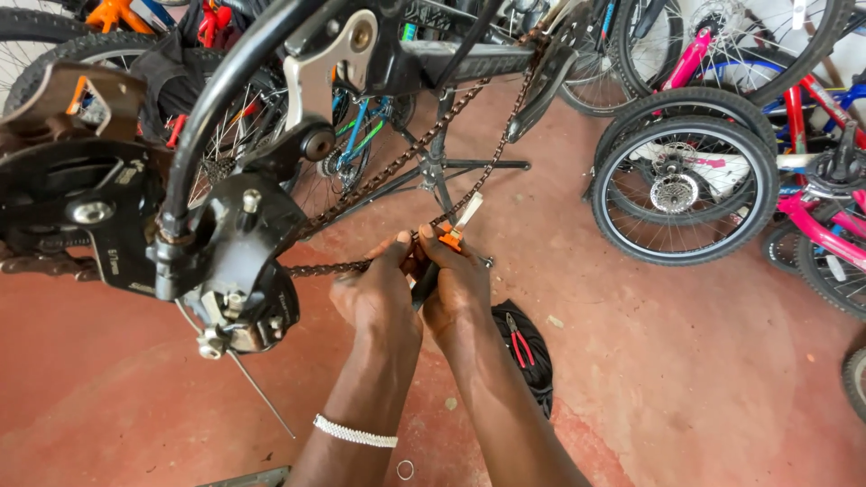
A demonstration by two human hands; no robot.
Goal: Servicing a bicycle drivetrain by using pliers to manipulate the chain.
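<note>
Fingers (pixel 393 255) of the left hand (pixel 377 293) are pinched on the rusty bicycle chain (pixel 388 171), which hangs slack from the raised bike's rear derailleur (pixel 236 298). Fingers of the right hand (pixel 458 289) are clamped round a dark-handled tool with an orange and white head (pixel 456 230), pressed against the chain. Below, on the red floor (pixel 686 361), a black bag (pixel 528 347) is seen, with red-handled pliers (pixel 518 345) lying in it.
</note>
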